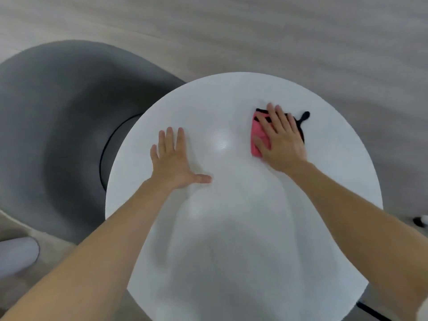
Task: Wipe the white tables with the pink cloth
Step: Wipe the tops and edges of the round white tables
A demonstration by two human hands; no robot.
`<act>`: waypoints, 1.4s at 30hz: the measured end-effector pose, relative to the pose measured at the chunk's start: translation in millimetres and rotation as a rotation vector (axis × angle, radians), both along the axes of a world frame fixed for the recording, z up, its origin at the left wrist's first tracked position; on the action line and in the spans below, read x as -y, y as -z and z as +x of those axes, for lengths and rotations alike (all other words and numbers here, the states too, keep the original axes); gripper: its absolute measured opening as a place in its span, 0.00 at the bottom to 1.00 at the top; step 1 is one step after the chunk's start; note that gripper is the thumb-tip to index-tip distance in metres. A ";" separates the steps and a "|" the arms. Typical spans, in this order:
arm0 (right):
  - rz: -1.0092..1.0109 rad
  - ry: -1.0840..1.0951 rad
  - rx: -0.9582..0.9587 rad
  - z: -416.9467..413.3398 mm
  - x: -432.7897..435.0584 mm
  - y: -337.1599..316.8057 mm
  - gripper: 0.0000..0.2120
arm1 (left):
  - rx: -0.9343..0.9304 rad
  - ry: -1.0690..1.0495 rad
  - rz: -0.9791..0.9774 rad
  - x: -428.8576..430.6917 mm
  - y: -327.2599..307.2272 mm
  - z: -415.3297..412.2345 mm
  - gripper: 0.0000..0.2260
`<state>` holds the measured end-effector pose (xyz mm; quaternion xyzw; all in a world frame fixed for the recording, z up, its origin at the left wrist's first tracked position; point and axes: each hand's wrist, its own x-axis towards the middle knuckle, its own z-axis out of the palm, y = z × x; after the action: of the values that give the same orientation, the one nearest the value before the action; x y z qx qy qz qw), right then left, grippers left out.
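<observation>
A round white table (231, 228) fills the middle of the head view. A folded pink cloth (258, 133) with black trim and a black loop lies on its far right part. My right hand (281, 137) presses flat on the cloth with straight fingers, covering most of it. My left hand (172, 158) rests flat on the bare tabletop to the left of centre, fingers spread and thumb out to the right. Both forearms reach in from the bottom of the view.
A dark grey upholstered chair (58, 135) stands close against the table's left side. Pale wood-look floor (301, 42) lies beyond the table. A grey object (16, 253) sits at the lower left, and a small black-and-white thing (420, 220) at the right edge.
</observation>
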<state>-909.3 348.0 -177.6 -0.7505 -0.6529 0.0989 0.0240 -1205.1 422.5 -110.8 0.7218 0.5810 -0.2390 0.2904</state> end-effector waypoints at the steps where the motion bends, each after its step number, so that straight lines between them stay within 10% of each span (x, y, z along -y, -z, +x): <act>1: -0.017 0.071 0.010 21.3 8.5 -1.8 0.33 | 0.009 0.001 -0.024 -3.9 4.7 15.0 0.76; 7: -0.025 0.268 0.020 -4.5 -42.7 -4.3 0.33 | 0.029 -0.047 -0.088 -3.4 31.7 36.9 0.78; 17: 0.023 -0.338 -0.027 -99.8 -175.2 1.0 0.33 | -0.049 -0.062 -0.155 -8.2 29.1 40.8 0.78; 27: 0.070 0.301 -0.006 2.3 -105.7 3.2 0.33 | -0.017 -0.057 -0.181 -7.6 24.6 40.8 0.77; 34: 0.052 -0.293 -0.049 -145.3 -200.2 -0.8 0.33 | -0.024 -0.071 -0.149 -7.6 29.8 40.8 0.77; 42: 0.108 0.041 -0.025 32.8 -90.6 7.8 0.32 | -0.007 -0.068 -0.170 -7.2 24.7 41.5 0.77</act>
<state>-876.5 438.6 -185.4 -0.7599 -0.6416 0.0724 0.0748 -1163.6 429.7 -135.5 0.6735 0.5839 -0.2800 0.3563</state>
